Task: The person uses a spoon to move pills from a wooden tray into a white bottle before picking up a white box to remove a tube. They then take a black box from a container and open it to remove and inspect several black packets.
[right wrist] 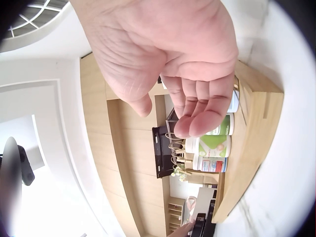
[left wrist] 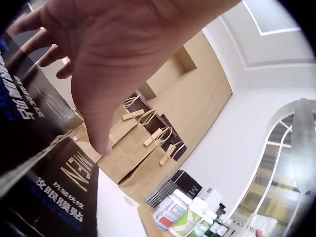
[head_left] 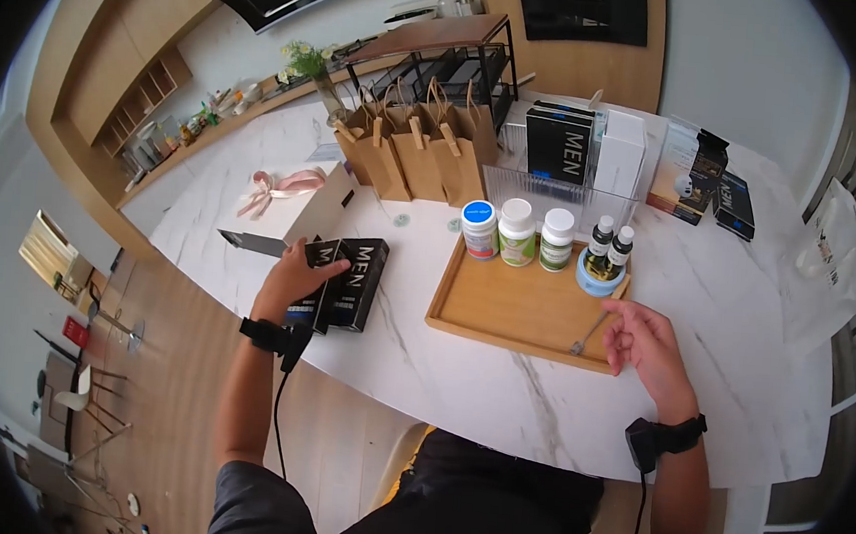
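Note:
My left hand (head_left: 298, 280) lies over two black MEN boxes (head_left: 359, 287), one overlapping the other at the table's front left edge. In the left wrist view its fingers (left wrist: 37, 42) are spread and the thumb points away from them. My right hand (head_left: 646, 350) hovers at the right side of a wooden tray (head_left: 505, 307), its fingers loosely bent around nothing. Beside those fingers a thin metal stick with a small head (head_left: 592, 333) slants over the tray. Along the tray's back stand white bottles (head_left: 517, 234) and a light blue bowl (head_left: 598, 277) holding two small dark bottles (head_left: 610, 242).
A white box with a pink ribbon (head_left: 298, 203) stands behind the black boxes. Several brown paper bags (head_left: 421, 157) with clothespins stand at the back. Right of them, a clear organiser (head_left: 562, 195) fronts more boxes. A plastic bag (head_left: 830, 265) lies far right.

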### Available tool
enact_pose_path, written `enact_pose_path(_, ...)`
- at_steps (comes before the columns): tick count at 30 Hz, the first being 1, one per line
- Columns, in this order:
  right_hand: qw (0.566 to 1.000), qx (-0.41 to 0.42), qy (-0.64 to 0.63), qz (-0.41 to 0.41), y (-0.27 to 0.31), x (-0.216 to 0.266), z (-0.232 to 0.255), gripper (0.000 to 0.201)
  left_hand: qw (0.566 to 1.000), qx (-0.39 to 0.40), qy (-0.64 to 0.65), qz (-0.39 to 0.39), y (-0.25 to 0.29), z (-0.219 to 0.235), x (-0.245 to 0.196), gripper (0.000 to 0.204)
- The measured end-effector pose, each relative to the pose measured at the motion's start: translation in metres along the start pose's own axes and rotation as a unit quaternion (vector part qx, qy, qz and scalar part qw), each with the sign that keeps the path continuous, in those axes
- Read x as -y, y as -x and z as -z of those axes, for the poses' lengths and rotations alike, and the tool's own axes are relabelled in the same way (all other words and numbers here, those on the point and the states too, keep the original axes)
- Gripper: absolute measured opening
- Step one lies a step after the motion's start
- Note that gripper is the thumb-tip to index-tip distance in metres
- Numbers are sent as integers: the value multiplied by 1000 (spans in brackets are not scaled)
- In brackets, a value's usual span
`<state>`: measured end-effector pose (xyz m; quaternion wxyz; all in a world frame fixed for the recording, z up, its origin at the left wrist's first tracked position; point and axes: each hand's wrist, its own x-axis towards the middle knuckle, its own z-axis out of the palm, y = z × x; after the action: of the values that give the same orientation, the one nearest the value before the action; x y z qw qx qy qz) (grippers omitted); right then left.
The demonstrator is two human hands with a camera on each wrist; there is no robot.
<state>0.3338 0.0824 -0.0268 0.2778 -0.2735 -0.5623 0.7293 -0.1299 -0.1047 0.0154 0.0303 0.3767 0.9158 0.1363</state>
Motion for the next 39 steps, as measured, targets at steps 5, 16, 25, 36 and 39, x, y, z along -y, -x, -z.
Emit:
enact_pose_path(5, 1000, -4, -6, 11, -1, 0, 3, 38, 996, -26, -74, 37, 10, -12, 1, 100)
enact_pose_path(16, 997, 55, 44, -42, 6, 2, -8, 40, 813, 78, 335, -470, 121, 19, -160, 129)
enact_pose_path(25, 959, -14, -283, -6, 10, 2, 8, 44, 642, 71, 411, -644, 104, -47, -253, 113)
enact_pose_path(36, 961, -233, -21, 150, -9, -1, 28, 46, 704, 220, 522, -427, 83, -70, -242, 74)
enact_pose_path(39, 958, -240, 32, 156, -11, -6, 27, 43, 724, 234, 493, -421, 81, -72, -238, 75)
